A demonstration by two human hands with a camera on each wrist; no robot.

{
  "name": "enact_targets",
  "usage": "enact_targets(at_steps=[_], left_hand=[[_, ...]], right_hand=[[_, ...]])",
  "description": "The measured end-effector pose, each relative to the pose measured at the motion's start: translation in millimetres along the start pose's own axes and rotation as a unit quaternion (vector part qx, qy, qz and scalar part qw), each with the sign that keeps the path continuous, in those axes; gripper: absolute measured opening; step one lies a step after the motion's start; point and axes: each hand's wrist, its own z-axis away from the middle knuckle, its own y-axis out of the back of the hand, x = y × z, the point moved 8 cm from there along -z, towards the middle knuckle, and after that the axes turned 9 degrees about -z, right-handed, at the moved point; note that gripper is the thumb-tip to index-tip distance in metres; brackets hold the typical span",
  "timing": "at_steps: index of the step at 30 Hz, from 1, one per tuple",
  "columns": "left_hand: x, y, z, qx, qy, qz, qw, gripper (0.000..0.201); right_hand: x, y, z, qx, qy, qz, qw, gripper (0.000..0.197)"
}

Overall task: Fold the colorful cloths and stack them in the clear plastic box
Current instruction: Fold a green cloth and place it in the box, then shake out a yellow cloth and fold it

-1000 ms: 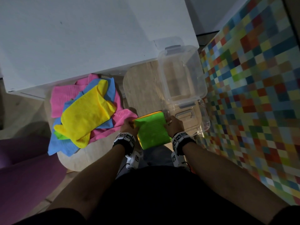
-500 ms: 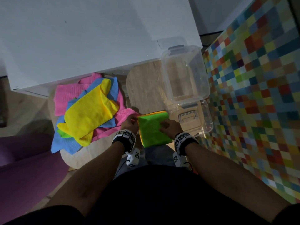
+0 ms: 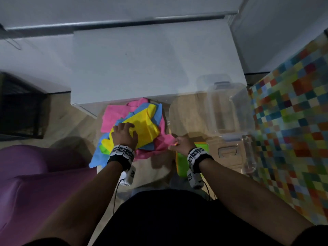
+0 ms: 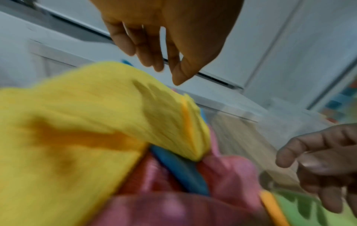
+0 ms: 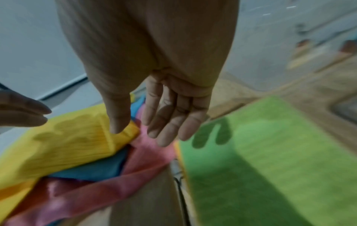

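The cloth pile [image 3: 142, 125] lies left of the box [image 3: 230, 110], the folded cloth [image 3: 182, 158] nearer the person.

The folded green cloth [image 3: 182, 160] is half hidden in the head view by the right hand [image 3: 181, 144] and its wristband. Contact between the left hand [image 4: 164, 35] and the yellow cloth [image 4: 77, 122] cannot be judged in the smeared left wrist view. The clear plastic box [image 3: 229, 110] is blurred at right.
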Motion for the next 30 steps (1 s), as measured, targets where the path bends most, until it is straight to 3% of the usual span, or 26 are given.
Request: enact_targets(at_steps=[2,4,6,9,14,21,24,25,27,30], left_hand=[[-28,6,-4,-0.02,0.065,-0.023,0.997,0.046],[-53,0,-7,-0.081,0.116,-0.03,0.989,0.062],[-69,-11,-10,-0.156,0.137,-0.033,0.978,0.066],[-79,-21,-14,-0.22,0.122,-0.043,0.967,0.06],[-80,-13,-23,-0.221,0.081,0.002,0.972,0.05],[-81,3,-36,-0.246,0.001,0.086,0.965,0.023],[-88,7,-44,-0.288,0.024,0.161,0.944,0.041],[-92,7,-47,-0.297,0.047,0.191,0.934,0.046],[-101,11,-49,-0.297,0.095,0.242,0.919,0.036],[-119,18,-42,-0.255,0.174,0.271,0.912,0.039]], right_hand=[[-24,-20,-2,-0.022,0.01,0.006,1.0,0.034],[-40,-36,-7,-0.026,0.011,0.012,1.0,0.028],[-40,-52,-24,-0.023,0.014,0.032,0.999,0.025],[-61,-68,-25,-0.026,0.011,0.048,0.998,0.027],[-82,-81,-27,-0.009,0.012,0.088,0.996,0.031],[-89,-65,-37,0.105,-0.013,0.05,0.993,0.073],[-91,-73,-42,0.075,-0.031,0.054,0.995,0.08],[-92,-80,-42,0.05,-0.034,0.056,0.997,0.079],[-95,-96,-44,0.004,-0.029,0.052,0.998,0.069],[-100,-118,-46,-0.035,0.001,0.067,0.997,0.026]])
